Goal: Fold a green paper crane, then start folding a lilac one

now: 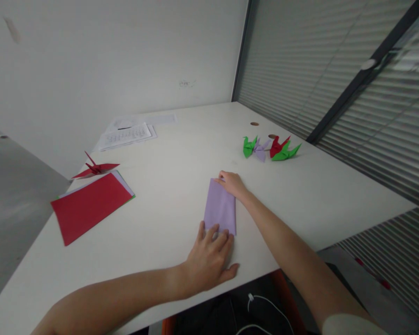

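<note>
A sheet of purple origami paper [219, 207], folded into a narrow rectangle, lies flat on the white table in front of me. My left hand [211, 253] rests at its near edge, fingers spread and fingertips pressing on the paper, thumb pointing right. At the far right corner, my right hand [232, 184] has its fingers curled together and closed on the paper's edge. The wrist of that arm crosses just right of the sheet.
On the left, a red paper crane [96, 168] sits behind a stack of coloured paper [92, 204], red on top. Several folded cranes [282, 150] stand at the right. Written sheets [127, 136] with a pen lie at the back left. Blinds [300, 65] border the table's right side.
</note>
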`<act>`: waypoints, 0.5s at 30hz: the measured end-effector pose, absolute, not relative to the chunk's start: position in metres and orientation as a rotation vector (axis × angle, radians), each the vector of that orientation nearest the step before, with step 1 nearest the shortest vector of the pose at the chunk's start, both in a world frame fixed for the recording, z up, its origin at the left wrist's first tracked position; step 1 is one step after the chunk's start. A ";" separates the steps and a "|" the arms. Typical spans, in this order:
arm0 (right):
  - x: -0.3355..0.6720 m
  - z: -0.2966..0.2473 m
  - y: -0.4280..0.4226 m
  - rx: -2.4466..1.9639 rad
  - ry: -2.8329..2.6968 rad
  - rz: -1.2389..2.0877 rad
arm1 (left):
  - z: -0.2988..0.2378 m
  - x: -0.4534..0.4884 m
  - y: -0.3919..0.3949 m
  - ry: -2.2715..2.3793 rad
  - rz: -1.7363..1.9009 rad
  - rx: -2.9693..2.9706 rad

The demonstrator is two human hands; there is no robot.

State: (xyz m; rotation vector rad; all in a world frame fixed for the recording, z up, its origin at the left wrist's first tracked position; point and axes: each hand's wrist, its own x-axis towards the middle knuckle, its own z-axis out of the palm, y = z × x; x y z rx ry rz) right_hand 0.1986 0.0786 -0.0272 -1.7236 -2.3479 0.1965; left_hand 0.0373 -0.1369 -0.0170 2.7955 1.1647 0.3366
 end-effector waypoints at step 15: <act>0.199 -0.026 0.078 -1.736 -2.316 0.192 | -0.019 0.036 -0.133 1.131 0.417 2.811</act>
